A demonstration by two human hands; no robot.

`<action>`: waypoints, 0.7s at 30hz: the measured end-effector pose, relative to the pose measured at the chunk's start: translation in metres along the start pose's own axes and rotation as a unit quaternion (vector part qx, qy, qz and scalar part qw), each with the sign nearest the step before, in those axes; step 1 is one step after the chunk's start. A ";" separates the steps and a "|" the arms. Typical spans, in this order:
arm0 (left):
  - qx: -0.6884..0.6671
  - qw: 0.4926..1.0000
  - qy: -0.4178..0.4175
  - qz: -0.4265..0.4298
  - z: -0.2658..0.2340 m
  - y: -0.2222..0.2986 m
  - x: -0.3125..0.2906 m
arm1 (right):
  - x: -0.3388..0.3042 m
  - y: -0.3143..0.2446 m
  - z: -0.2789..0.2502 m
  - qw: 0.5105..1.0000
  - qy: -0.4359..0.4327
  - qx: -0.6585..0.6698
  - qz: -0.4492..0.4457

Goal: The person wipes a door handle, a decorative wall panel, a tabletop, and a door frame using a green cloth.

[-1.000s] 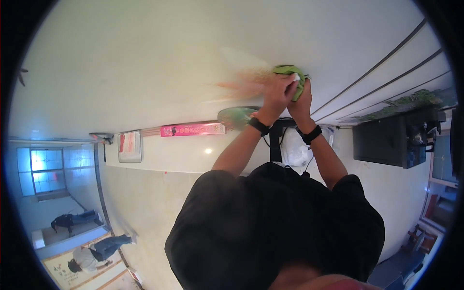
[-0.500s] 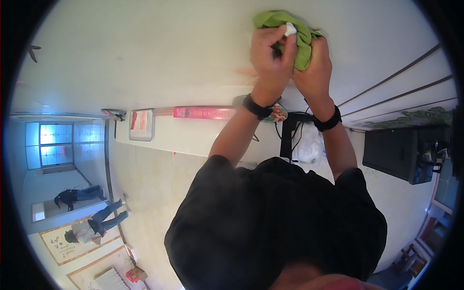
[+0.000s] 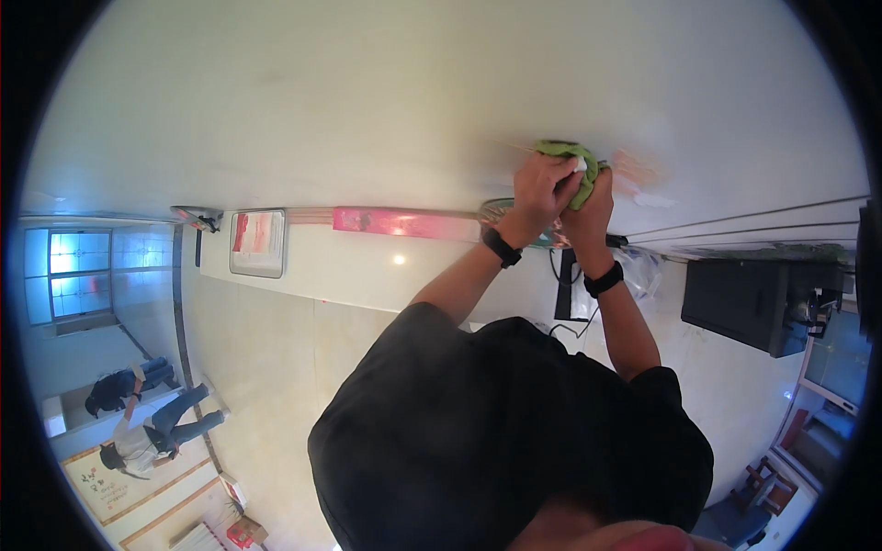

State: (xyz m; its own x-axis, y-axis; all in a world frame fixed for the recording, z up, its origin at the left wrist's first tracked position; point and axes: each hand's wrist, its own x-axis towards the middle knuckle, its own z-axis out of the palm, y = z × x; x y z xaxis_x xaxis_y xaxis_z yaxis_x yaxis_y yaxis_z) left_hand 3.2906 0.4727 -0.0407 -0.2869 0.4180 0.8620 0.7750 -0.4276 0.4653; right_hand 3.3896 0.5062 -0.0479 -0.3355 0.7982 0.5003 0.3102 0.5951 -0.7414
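A crumpled green cloth [image 3: 586, 184] is bunched between my two hands, in front of a pale, smooth surface. My left hand [image 3: 537, 191] is closed on its left side, with a small white thing [image 3: 581, 164] showing at the thumb and fingertips; its kind is too small to tell. My right hand [image 3: 593, 213] is wrapped round the cloth's right side, its fingers partly hidden. Pinkish smudges [image 3: 636, 169] show on the pale surface just right of the cloth. Whether the cloth touches that surface I cannot tell.
Below my hands runs a white tabletop [image 3: 367, 268] with a long pink box [image 3: 395, 223], a tray [image 3: 258, 244] and a patterned round plate [image 3: 496, 210], partly covered by my arm. Cables and clear plastic [image 3: 643, 274] lie right of it. A black cabinet [image 3: 744, 298] stands right; two people are far left.
Both hands, with the cloth still in them, have come down in the picture, closer to me and slightly right. The pinkish smudges now show beside the cloth.
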 end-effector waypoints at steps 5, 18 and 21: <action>-0.005 1.000 0.021 0.001 -0.082 -0.055 -0.020 | -0.020 -0.046 0.086 1.000 -0.002 -0.006 -0.001; -0.050 0.976 0.204 -0.051 -0.249 -0.068 0.108 | 0.044 -0.241 0.171 0.973 0.072 -0.070 -0.210; -0.104 0.966 0.234 -0.029 -0.258 -0.064 0.130 | 0.054 -0.264 0.169 0.973 0.081 -0.022 -0.213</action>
State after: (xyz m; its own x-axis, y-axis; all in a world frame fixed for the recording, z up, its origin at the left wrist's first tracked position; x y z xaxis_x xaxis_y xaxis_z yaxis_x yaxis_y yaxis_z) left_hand 3.0583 0.3472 0.0934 -0.5875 0.0594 0.8071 0.6335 -0.5868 0.5043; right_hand 3.1391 0.3766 0.0997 -0.2990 0.4794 0.8251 0.2126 0.8764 -0.4322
